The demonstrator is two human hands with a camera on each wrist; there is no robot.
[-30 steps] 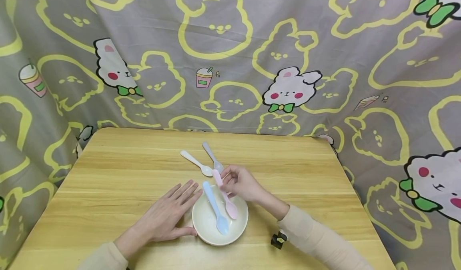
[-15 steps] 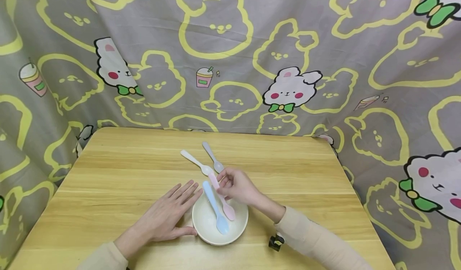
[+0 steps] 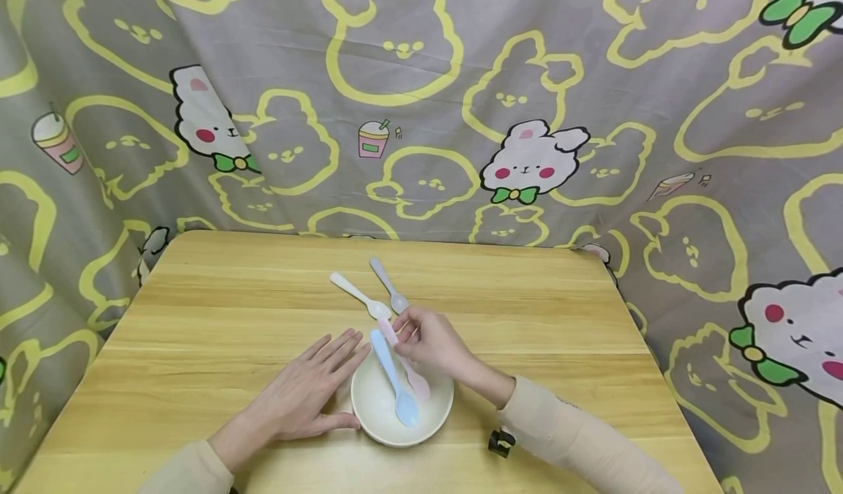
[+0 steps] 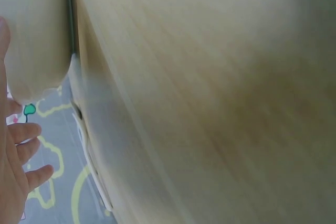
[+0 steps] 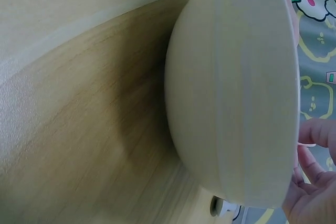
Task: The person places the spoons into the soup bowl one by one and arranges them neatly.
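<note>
A cream bowl (image 3: pixel 375 415) stands on the wooden table, and a light blue spoon (image 3: pixel 388 366) leans in it with its handle over the far rim. My right hand (image 3: pixel 431 340) pinches the handle of a pink spoon (image 3: pixel 418 384), whose head lies inside the bowl beside the blue one. In the right wrist view the bowl (image 5: pixel 236 93) hides most of that spoon, with fingers (image 5: pixel 315 169) just past its rim. My left hand (image 3: pixel 316 388) stays at the bowl's left side, fingers straight and thumb at the wall; the left wrist view shows it beside the bowl (image 4: pixel 37 35).
Beyond the bowl, a white spoon (image 3: pixel 358 296) and a grey spoon (image 3: pixel 388 286) lie on the table (image 3: pixel 230 296), heads toward the right hand. A patterned curtain (image 3: pixel 421 113) hangs behind and along both sides of the table.
My right hand has shifted slightly left with the pink spoon, bringing it closer to the blue spoon. The left hand and bowl have stayed in place.
</note>
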